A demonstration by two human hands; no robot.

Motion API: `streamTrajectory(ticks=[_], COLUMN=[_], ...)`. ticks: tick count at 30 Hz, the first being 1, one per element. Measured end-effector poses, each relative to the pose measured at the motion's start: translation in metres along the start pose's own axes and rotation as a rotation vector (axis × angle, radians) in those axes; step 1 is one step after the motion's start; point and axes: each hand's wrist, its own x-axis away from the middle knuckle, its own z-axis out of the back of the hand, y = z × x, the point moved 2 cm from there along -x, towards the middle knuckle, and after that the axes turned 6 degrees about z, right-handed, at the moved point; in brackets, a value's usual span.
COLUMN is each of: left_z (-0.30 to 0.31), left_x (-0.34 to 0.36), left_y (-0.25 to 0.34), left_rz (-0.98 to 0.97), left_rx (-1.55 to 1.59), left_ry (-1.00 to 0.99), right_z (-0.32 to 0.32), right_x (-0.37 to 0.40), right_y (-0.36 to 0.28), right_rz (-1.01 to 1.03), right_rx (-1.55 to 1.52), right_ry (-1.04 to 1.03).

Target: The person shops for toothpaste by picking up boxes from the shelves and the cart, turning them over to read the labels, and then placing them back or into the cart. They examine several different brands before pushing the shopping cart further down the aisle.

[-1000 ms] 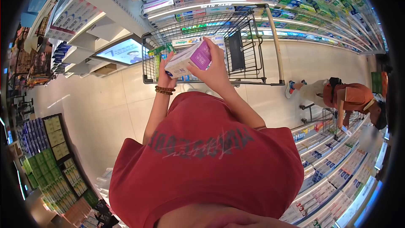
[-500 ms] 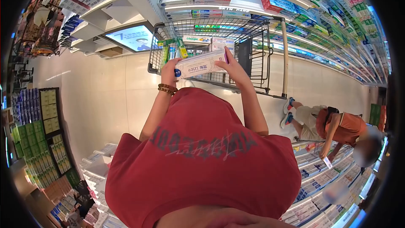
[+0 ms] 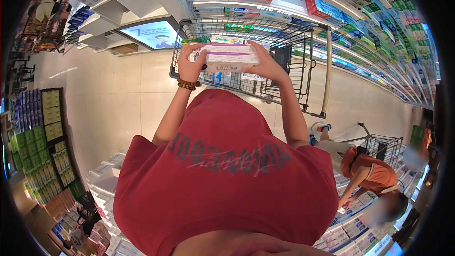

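I see both hands closed on a white-and-purple box [image 3: 226, 57]: the left hand [image 3: 191, 62] clasps one end, the right hand [image 3: 267, 65] the other. The box lies level between them. Just beyond and below the grip stands a wire shopping cart [image 3: 297, 73]. A bead bracelet [image 3: 188, 84] sits behind the left hand.

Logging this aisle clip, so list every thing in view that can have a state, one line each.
white and purple box: held level in front of the cart, gripped at both ends.
left hand: shut on the box's left end.
right hand: shut on its right end.
shopping cart: upright, several packs inside.
wall screen: lit.
second cart: upright, beside a person bending to a shelf.
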Motion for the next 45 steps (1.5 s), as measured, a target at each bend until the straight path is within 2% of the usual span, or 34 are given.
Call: streamTrajectory(ticks=[3, 4, 7, 8, 11, 12, 16, 19, 20, 23, 27, 30, 37, 40, 43, 45], left_z=[0.008, 0.013, 0.026, 0.031, 0.035, 0.036, 0.034, 0.029, 0.033, 0.044, 0.074, 0.094, 0.118, 0.119, 0.114, 0.112], left_x=[-0.021, -0.03, -0.052, -0.058, -0.071, -0.075, -0.096, -0.112, -0.116, -0.119, -0.101, -0.077, -0.025, -0.015, -0.013, -0.015], left_y=[0.015, 0.013, 0.013, 0.011, 0.006, 0.002, -0.028, -0.061, -0.06, -0.08, -0.107, -0.125, -0.153, -0.158, -0.159, -0.159], left_rz=[-0.09, -0.126, -0.192, -0.218, -0.235, -0.234, -0.177, -0.07, -0.085, -0.011, 0.117, 0.209, 0.419, 0.456, 0.491, 0.466], left_rx=[0.014, -0.025, 0.041, 0.007, 0.079, 0.057, 0.153, 0.226, 0.096, -0.004, -0.047, -0.09, -0.147, -0.185, -0.175, -0.231], left_ry=[-0.008, -0.024, -0.003, -0.047, -0.092, -0.116, -0.138, -0.226, -0.21, -0.009, 0.093, 0.13, 0.179, 0.18, 0.163, 0.119], right_z=[0.007, 0.007, 0.003, 0.002, -0.019, -0.025, -0.038, -0.051, -0.049, -0.056, -0.047, -0.045, -0.034, -0.029, -0.03, -0.03], right_x=[-0.027, -0.034, -0.066, -0.077, -0.111, -0.119, -0.15, -0.174, -0.183, -0.222, -0.287, -0.331, -0.382, -0.381, -0.389, -0.389], right_y=[-0.019, -0.035, -0.055, -0.072, -0.089, -0.095, -0.081, -0.055, -0.055, -0.016, 0.01, 0.035, 0.058, 0.055, 0.068, 0.069], right_rz=[0.032, 0.04, 0.29, 0.338, 0.373, 0.391, 0.333, 0.283, 0.233, 0.311, 0.187, 0.301, 0.29, 0.284, 0.347, 0.312], right_rx=[0.401, 0.553, 0.58, 0.542, 0.341, 0.389, 0.333, 0.339, 0.33, 0.544, 0.789, 0.807, 0.718, 0.593, 0.584, 0.57], right_ry=[-0.065, -0.024, 0.073, 0.04, -0.076, -0.028, -0.031, -0.063, -0.095, 0.036, 0.067, 0.192, 0.123, 0.159, 0.164, 0.125])
